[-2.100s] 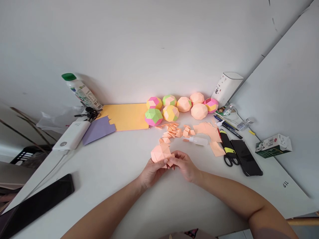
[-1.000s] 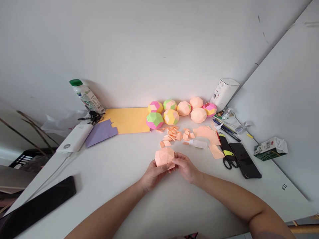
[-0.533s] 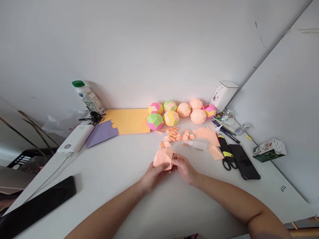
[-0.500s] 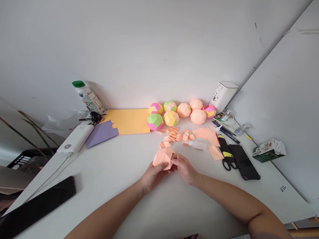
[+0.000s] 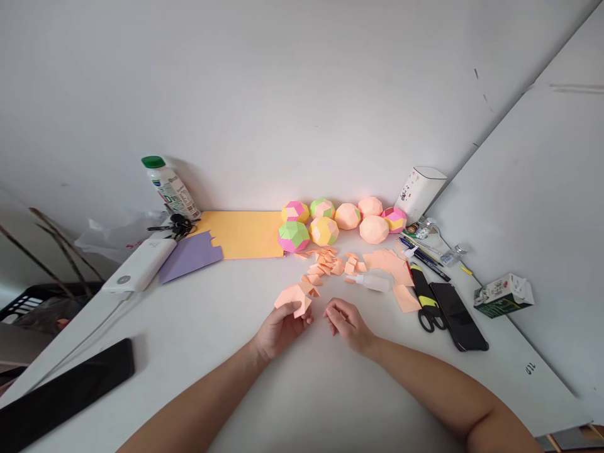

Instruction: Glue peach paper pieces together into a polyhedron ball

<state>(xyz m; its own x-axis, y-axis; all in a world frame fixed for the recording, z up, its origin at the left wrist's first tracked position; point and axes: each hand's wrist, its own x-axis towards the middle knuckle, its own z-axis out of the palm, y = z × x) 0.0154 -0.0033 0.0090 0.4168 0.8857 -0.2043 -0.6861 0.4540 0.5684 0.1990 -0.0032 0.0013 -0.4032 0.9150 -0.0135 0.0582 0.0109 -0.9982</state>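
Observation:
My left hand [image 5: 278,327] grips a partly assembled peach paper shell [image 5: 293,297] by its near edge, just above the white table [image 5: 212,340]. My right hand [image 5: 345,322] hovers a little to the right of it, fingers loosely curled with nothing in them that I can see. Several small folded peach paper units [image 5: 326,261] lie scattered just beyond both hands, with a small white glue bottle [image 5: 372,282] lying on its side to their right.
Several finished paper balls [image 5: 330,221] line the back wall. Orange paper [image 5: 240,233], purple paper [image 5: 189,257], a power bank [image 5: 139,264], keys and a bottle [image 5: 167,187] sit left. Scissors [image 5: 427,296], a phone [image 5: 457,307], pens and a carton [image 5: 503,292] sit right. A dark tablet [image 5: 61,393] lies near left.
My right hand has let go of the peach shell and drawn back to the right. My left hand has carried the shell slightly left and tilted it flatter.

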